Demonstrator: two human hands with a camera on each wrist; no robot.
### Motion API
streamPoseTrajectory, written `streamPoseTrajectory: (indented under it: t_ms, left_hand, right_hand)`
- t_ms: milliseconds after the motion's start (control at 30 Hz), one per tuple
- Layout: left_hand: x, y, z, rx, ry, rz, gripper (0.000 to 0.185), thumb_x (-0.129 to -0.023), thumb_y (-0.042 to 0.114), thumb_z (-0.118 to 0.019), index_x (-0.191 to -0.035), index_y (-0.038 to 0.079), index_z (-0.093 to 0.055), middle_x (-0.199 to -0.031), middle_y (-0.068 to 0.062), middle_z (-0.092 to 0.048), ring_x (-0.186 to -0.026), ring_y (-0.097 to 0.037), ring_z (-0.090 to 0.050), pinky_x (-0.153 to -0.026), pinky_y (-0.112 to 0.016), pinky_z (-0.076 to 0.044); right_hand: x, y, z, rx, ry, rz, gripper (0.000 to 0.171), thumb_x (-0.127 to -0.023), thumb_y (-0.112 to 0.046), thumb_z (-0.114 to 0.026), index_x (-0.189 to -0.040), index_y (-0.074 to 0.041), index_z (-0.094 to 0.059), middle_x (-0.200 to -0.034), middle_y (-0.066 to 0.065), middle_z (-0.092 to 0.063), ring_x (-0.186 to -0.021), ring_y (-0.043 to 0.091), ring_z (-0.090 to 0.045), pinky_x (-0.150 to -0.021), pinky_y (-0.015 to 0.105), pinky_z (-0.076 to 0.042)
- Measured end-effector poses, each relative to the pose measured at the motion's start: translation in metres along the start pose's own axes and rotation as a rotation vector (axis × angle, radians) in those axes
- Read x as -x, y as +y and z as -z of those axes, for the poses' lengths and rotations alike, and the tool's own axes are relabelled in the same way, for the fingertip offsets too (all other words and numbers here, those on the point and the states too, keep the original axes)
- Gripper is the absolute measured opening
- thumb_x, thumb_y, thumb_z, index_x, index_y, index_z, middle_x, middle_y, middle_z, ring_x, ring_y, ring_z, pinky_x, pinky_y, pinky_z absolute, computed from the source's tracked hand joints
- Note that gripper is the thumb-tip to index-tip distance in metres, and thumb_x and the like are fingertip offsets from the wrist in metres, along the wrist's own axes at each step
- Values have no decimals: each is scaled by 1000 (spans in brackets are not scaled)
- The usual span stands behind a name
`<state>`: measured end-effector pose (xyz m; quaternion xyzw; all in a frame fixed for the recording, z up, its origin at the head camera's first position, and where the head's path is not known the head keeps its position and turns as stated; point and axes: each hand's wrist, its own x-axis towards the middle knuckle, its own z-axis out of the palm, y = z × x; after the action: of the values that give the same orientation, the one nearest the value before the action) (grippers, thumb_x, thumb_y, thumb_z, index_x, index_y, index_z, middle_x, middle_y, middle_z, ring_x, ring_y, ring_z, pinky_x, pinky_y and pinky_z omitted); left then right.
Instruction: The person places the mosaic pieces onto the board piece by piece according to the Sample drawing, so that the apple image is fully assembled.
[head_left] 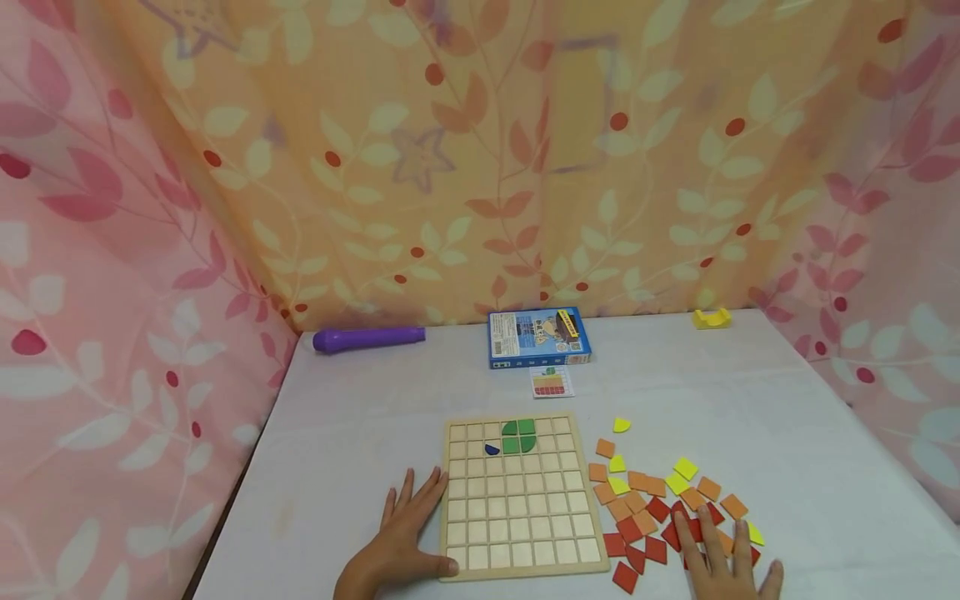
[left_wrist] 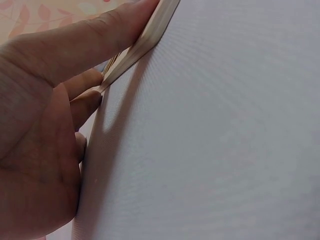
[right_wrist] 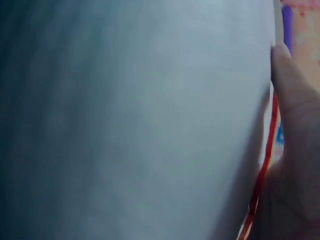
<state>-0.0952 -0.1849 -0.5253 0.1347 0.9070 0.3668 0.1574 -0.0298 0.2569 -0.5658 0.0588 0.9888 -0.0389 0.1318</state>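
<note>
A wooden grid board (head_left: 525, 573) lies on the white table. In its upper rows sit several green pieces (head_left: 526, 426), squares and rounded ones, with a small dark blue piece (head_left: 491, 449) at their left. My left hand (head_left: 401, 542) rests at the board's left side, fingers spread along the edge and thumb on the near corner. In the left wrist view, the thumb (left_wrist: 100, 37) lies over the board's rim. My right hand (head_left: 720, 567) is spread, with straight fingertips on the red tiles (head_left: 626, 577) to the right. Its palm side hides some of them.
Orange tiles (head_left: 733, 506) and yellow pieces (head_left: 686, 468) lie scattered right of the board. Behind it are a pattern card (head_left: 551, 383) and a blue box (head_left: 540, 337). A purple stick-shaped object (head_left: 371, 338) lies back left, a yellow holder (head_left: 712, 319) back right. Patterned curtains surround the table.
</note>
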Motion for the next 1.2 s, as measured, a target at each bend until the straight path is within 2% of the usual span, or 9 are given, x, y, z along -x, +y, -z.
streamPoseTrajectory:
  t_ms: [67, 167, 300, 433, 533, 667, 800, 1000, 1200]
  left_hand:
    - [1, 0, 0, 7, 2, -1, 123, -61, 57, -88, -161, 18, -26, -166, -5, -16, -150, -39, 14, -113, -63, 15]
    - [1, 1, 1, 5, 9, -6, 123, -61, 57, -88, -161, 18, -26, -166, -5, -16, -150, -39, 14, -113, -63, 15]
    - [-1, 3, 2, -6, 11, -13, 123, -61, 57, -88, -161, 19, -26, -166, -4, -17, -150, -38, 13, -113, -62, 14]
    - [-3, 4, 1, -7, 10, -15, 123, -62, 56, -88, -161, 19, -26, -166, -3, -18, -151, -38, 12, -113, -62, 14]
    - [-4, 3, 0, -9, 9, -16, 122, -62, 56, -88, -161, 19, -26, -166, -4, -17, -151, -38, 12, -113, -62, 14]
    - [-5, 2, -1, -20, 8, -19, 122, -63, 58, -87, -161, 19, -25, -166, -4, -17, -151, -38, 12, -113, -62, 14]
    - [-6, 1, -1, -20, 11, -20, 122, -63, 57, -87, -161, 19, -26, -166, -3, -17, -151, -38, 12, -114, -62, 14]
    - [-5, 1, -1, -13, 7, -13, 123, -63, 59, -87, -161, 19, -25, -166, -4, -17, -150, -39, 13, -113, -62, 14]
    - [-4, 3, 0, -12, 12, -9, 122, -63, 56, -88, -161, 18, -25, -166, -5, -17, -150, -39, 13, -113, -62, 14]
  right_hand:
    - [-1, -8, 2, 12, -4, 17, 146, -41, -101, -53, -151, -7, -37, -156, 29, -18, -132, 67, 15, -86, 83, 24]
    - [1, -21, 4, 20, 39, 30, 138, -51, -102, -46, -152, -9, -36, -160, 27, -13, -136, 63, 17, -88, 82, 23]
    - [2, -35, 5, 24, 207, 56, 128, -64, -101, -31, -159, -14, -25, -166, 19, 6, -142, 57, 15, -93, 83, 19]
    - [-6, -37, 8, 6, 318, 132, 116, -74, -95, -34, -163, -26, -5, -167, 14, 8, -145, 54, 11, -94, 84, 15]
    - [-15, -33, 16, -24, 288, 189, 108, -79, -90, -37, -162, -30, -3, -167, 15, 2, -145, 53, 11, -93, 85, 15]
    - [-28, -28, 29, -84, 236, 250, 102, -84, -84, -43, -162, -26, -14, -167, 16, -2, -144, 55, 10, -91, 85, 17]
    - [-43, -26, 37, -109, 249, 295, 100, -85, -81, -47, -160, -22, -22, -166, 16, -6, -145, 55, 6, -92, 86, 14]
    - [-66, -27, 47, -130, 233, 325, 99, -85, -80, -49, -158, -17, -30, -164, 21, -11, -143, 59, 3, -91, 88, 12]
    - [-82, -33, 57, -147, 209, 306, 101, -84, -81, -48, -158, -14, -32, -163, 23, -11, -141, 61, 0, -91, 88, 12]
